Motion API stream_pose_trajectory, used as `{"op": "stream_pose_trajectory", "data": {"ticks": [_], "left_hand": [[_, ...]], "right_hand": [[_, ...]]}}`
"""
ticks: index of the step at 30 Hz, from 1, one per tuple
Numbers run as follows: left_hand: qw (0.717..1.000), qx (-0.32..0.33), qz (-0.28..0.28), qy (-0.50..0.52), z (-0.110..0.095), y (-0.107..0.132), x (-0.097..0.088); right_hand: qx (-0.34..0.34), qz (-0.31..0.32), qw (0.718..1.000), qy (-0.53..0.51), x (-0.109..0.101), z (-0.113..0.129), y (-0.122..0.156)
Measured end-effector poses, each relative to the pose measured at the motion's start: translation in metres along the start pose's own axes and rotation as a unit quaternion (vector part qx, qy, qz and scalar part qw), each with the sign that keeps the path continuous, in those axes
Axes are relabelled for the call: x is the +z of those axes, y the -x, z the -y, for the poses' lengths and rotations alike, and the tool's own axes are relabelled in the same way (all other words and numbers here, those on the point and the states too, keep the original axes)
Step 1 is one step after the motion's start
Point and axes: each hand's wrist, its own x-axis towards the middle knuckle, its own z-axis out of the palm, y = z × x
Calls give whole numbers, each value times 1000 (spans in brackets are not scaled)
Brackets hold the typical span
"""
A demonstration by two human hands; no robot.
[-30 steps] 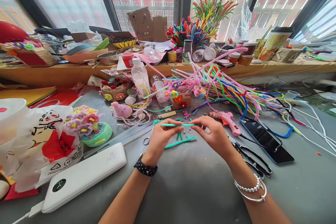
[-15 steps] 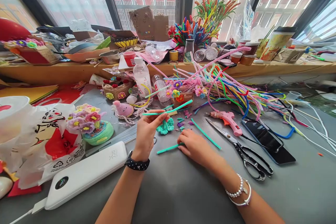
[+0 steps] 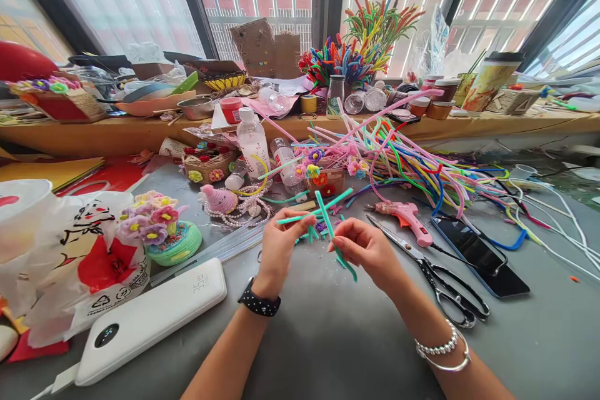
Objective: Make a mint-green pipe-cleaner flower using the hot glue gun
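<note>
My left hand [image 3: 276, 253] pinches a teal pipe cleaner [image 3: 340, 198], which slants up to the right past the fingertips. Close by on the right, my right hand [image 3: 365, 251] is closed on teal pipe cleaner pieces [image 3: 324, 211]; one stands steeply and crosses in front of the left hand's piece, while lower ends stick out below the fingers. Whether these are two separate pieces is hard to tell. Behind the fingers, a fringed teal bundle [image 3: 311, 235] on the table is mostly hidden, with small purple scraps around it.
Right of my hands lie a pink glue gun [image 3: 405, 220], black-handled scissors [image 3: 434, 275] and a phone [image 3: 478, 256]. A white power bank [image 3: 154, 322] and a fluffy flower pot [image 3: 175, 240] are at left. Loose pipe cleaners [image 3: 422, 156], bottles [image 3: 253, 140] and a flowered basket [image 3: 209, 165] crowd the back.
My right hand has lifted teal pipe cleaner from the table to beside my left hand. The loose teal piece at right no longer shows there. My left hand has come slightly lower and right.
</note>
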Motion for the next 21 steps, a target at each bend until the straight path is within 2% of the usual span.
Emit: {"op": "stream_pose_trajectory", "data": {"ticks": [3, 5, 10, 21], "left_hand": [[998, -31, 62, -1, 8, 8, 11], [996, -47, 82, 4, 10, 10, 14], [997, -51, 60, 12, 11, 10, 14], [992, -82, 93, 1, 10, 11, 15]], "right_hand": [[11, -51, 998, -32, 4, -3, -3], [17, -81, 996, -33, 4, -4, -4], [55, -109, 992, -11, 2, -4, -5], [93, -113, 984, -101, 1, -9, -8]]}}
